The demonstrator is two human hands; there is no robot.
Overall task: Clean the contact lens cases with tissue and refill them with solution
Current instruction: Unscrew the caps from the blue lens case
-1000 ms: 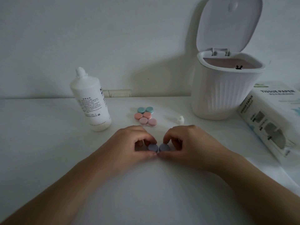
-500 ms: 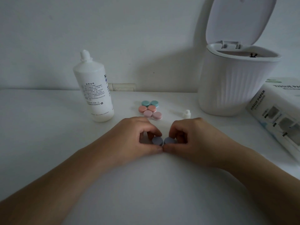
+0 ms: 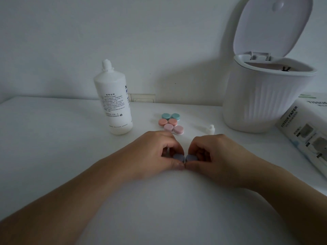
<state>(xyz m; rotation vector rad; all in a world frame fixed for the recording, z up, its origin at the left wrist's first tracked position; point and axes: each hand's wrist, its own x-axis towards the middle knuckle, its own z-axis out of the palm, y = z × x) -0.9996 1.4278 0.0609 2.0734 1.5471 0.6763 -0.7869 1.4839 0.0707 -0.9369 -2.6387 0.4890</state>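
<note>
A purple-grey contact lens case (image 3: pixel 185 157) lies on the white table in front of me. My left hand (image 3: pixel 154 154) pinches its left cap and my right hand (image 3: pixel 214 156) pinches its right cap, thumbs touching at the front. Behind the hands lie three more cases: teal (image 3: pixel 170 116), salmon (image 3: pixel 167 122) and pink (image 3: pixel 173 129), all capped. The white solution bottle (image 3: pixel 114 101) stands uncapped at the back left. Its small white cap (image 3: pixel 210 129) lies to the right of the cases. A tissue paper pack (image 3: pixel 307 131) sits at the right edge.
A white ribbed bin (image 3: pixel 261 103) with its lid flipped up stands at the back right against the wall. The white table (image 3: pixel 53 147) runs to the wall behind.
Both hands stay on the purple-grey case with only slight finger shifts. The view has tilted a little, so the bottle and bin sit differently in frame.
</note>
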